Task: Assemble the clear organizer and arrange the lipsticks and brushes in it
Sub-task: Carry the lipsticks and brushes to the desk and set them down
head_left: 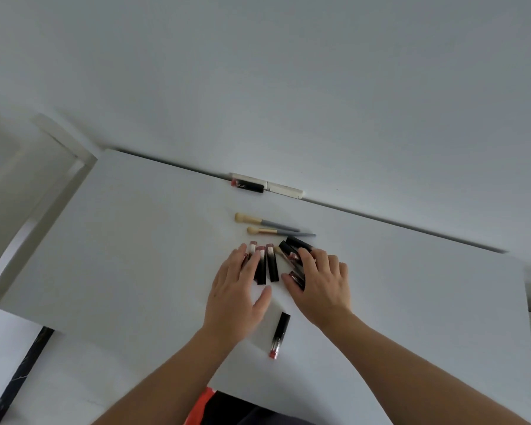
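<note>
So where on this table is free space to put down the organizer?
The left part of the table is bare, left of the left hand. The right part, beyond the right hand, is bare too. The middle is crowded: lipsticks under both hands, two brushes behind, one lipstick between the forearms.

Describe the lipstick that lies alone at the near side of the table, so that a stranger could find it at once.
Start at the white table and find the two hands, left hand and right hand, resting on a cluster of lipsticks. Nearer the person, between the wrists, lies the lone lipstick. Nothing touches it, and its pink end points towards the person.
</note>
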Demonstrator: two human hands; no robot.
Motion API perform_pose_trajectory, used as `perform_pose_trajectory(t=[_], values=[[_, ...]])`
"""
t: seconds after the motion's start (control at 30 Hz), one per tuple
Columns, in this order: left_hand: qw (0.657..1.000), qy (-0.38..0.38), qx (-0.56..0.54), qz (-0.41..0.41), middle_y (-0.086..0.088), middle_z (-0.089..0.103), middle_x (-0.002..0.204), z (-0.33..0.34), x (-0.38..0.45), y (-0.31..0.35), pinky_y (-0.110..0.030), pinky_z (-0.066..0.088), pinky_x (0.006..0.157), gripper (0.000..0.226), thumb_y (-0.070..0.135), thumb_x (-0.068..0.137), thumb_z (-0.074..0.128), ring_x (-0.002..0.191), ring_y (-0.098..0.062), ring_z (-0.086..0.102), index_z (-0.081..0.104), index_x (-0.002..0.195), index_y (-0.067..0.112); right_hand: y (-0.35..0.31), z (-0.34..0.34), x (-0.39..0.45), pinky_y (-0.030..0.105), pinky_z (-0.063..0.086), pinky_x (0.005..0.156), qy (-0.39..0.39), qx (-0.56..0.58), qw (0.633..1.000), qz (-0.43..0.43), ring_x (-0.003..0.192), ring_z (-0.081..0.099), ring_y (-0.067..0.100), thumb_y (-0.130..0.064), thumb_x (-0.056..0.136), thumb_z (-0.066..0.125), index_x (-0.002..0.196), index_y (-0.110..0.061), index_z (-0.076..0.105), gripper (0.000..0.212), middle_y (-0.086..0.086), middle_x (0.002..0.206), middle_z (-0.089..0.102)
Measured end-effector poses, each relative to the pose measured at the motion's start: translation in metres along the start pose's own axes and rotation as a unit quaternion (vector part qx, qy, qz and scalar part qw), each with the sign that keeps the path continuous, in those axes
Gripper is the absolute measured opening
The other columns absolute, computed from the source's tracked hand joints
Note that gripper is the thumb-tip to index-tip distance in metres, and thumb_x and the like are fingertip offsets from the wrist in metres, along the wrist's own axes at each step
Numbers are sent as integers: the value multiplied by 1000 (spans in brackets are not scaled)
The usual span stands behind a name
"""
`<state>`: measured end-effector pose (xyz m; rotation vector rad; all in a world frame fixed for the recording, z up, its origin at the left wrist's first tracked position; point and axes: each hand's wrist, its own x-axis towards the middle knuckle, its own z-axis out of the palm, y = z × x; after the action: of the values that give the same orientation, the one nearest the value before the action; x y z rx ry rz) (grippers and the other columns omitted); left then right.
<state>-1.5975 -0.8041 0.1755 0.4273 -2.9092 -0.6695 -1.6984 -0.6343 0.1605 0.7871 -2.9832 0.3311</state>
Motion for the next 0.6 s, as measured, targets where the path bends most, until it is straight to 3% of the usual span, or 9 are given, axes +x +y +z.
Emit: perform_pose_trajectory(t=[0.13,0.33,0.53,0.6], values=[[996,-51,-1,77,-4,14,169,-1,-25,7,-40,14,125,89,68,85,56,157,-21,5,26,158,27,6,-7,-1,43,44,91,2,10,1000,11,105,54,29,-60,91,44,132,-19,52,59,4,121,58],[981,-135,73,118,-7,2,171,11,-39,8,-47,4,125,100,76,82,52,157,-22,-10,17,162,26,25,-14,-13,43,42,97,-22,33,999,33,109,53,28,-54,94,37,132,-21,54,53,2,120,58],[980,-119,92,131,-11,15,169,19,-29,7,-47,10,125,92,73,87,51,157,-27,6,26,160,23,42,-11,-33,45,39,102,-32,53,998,28,113,50,28,-46,96,47,133,-18,54,47,2,123,55],[981,-105,94,136,-11,19,168,22,-24,11,-44,4,127,88,72,87,50,157,-27,9,30,159,23,44,-9,-37,45,40,101,-26,54,998,22,112,51,29,-42,96,56,134,-17,55,46,3,124,56]])
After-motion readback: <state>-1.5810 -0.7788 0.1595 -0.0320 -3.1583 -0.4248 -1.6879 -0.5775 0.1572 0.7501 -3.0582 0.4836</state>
